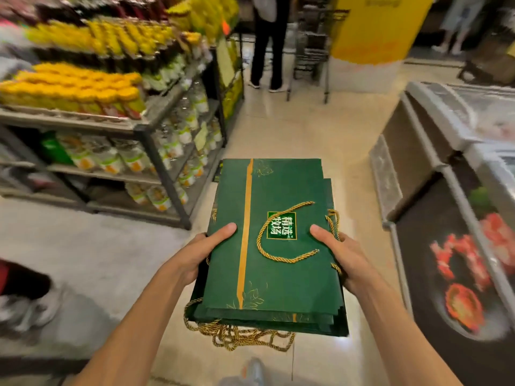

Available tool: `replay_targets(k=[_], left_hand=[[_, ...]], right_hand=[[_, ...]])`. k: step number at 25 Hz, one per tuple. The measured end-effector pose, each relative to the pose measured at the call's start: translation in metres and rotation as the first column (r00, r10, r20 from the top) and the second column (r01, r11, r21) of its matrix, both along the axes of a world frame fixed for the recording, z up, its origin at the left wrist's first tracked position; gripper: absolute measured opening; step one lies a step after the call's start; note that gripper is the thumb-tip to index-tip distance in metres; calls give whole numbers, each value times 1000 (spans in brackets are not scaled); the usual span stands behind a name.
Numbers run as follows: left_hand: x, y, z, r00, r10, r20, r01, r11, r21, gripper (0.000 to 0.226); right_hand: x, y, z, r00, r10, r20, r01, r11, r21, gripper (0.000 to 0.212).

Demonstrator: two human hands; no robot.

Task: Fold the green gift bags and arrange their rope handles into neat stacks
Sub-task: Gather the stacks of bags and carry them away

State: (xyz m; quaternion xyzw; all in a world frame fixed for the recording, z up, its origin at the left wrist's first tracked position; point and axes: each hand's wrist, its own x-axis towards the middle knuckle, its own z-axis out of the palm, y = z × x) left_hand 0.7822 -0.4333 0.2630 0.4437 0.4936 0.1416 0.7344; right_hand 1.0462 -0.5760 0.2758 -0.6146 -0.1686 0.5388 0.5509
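One stack of green gift bags [281, 282], one left hand [201, 251], one right hand [343, 254]

- Metal shelving unit [163, 175], left of the aisle: dark angled frame, several tiers.
- Yellow-capped bottles [83, 90]: packed in rows on the upper tiers; blurred.
- Clear containers with green-and-white labels [178, 140]: on the lower tiers and the end of the unit.
- Tiled floor [306, 129]: pale, glossy, running up the aisle.
- Grey floor patch [97, 240]: in front of the shelving.
- Sneaker [36, 307]: grey-white, at the left edge.
- Person in dark trousers [267, 45]: standing at the far end of the aisle.
- Wire trolley [312, 48]: just beside that person.
- Yellow-and-white column [370, 37]: behind the trolley.
- Chest freezer [434, 115], right side: glass lids, red packaged goods [462, 307] inside.
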Motion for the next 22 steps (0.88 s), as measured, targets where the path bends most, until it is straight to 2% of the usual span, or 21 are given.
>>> replay_targets(k=[3,8,10,14,19,21,22], left_hand=[[-49,26,4,990,145,0,-145,989,-10,62],[-114,60,3,910,414,-16,-414,910,-16,67],[-129,76,2,860,510,-17,-510,860,-17,65],[-143,108,4,726,687,-35,-688,726,-8,96],[-160,143,13,578,815,-42,-815,579,27,108],[-172,156,16,525,850,-43,-850,526,13,104],[-180,165,17,489,871,-42,-872,490,8,94]], right_hand=[[-28,78,-1,982,190,-23,-190,982,-4,54],[-76,200,-8,883,469,-28,-469,883,-11,63],[-93,248,-10,824,566,-25,-567,824,-2,65],[-119,344,-8,674,738,-30,-738,675,8,63],[-167,446,1,505,863,-33,-863,505,10,64],[-192,477,3,454,889,-55,-891,455,4,63],[-206,493,2,424,904,-54,-905,425,-5,62]])
